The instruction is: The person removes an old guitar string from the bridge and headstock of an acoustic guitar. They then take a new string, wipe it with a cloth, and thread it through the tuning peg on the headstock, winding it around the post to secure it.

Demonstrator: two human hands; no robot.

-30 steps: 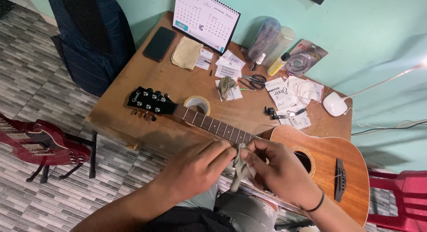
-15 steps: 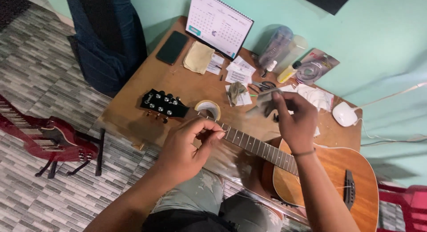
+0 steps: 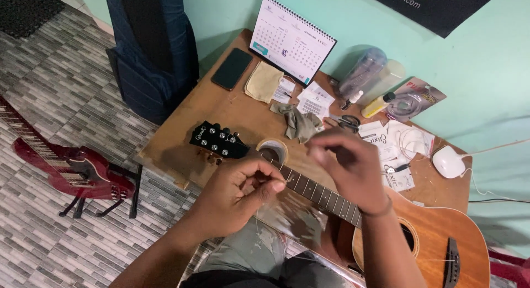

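An acoustic guitar lies across my lap and a small wooden table [image 3: 182, 133], with its black headstock [image 3: 218, 140] on the table and its brown body [image 3: 436, 238] at the lower right. My left hand [image 3: 237, 197] hovers over the fretboard [image 3: 314, 191] near the nut, thumb and forefinger pinched on a thin guitar string [image 3: 257, 222] that trails downwards. My right hand [image 3: 348, 166] is blurred above the neck, holding nothing, fingers loosely apart. A crumpled grey cloth [image 3: 299, 123] lies on the table just beyond it. A roll of tape [image 3: 274, 150] sits under the neck.
On the table are a desk calendar [image 3: 292, 42], a black phone [image 3: 232, 68], a beige cloth [image 3: 264, 81], scissors [image 3: 348, 121], string packets [image 3: 386, 142], bottles [image 3: 367, 73] and a white lamp base [image 3: 448, 161]. A red electric guitar [image 3: 72, 166] and a blue gig bag [image 3: 149, 51] stand at the left.
My right hand carried the grey cloth from the neck up to the table, let it go and drew back. My left hand stayed pinched by the neck.
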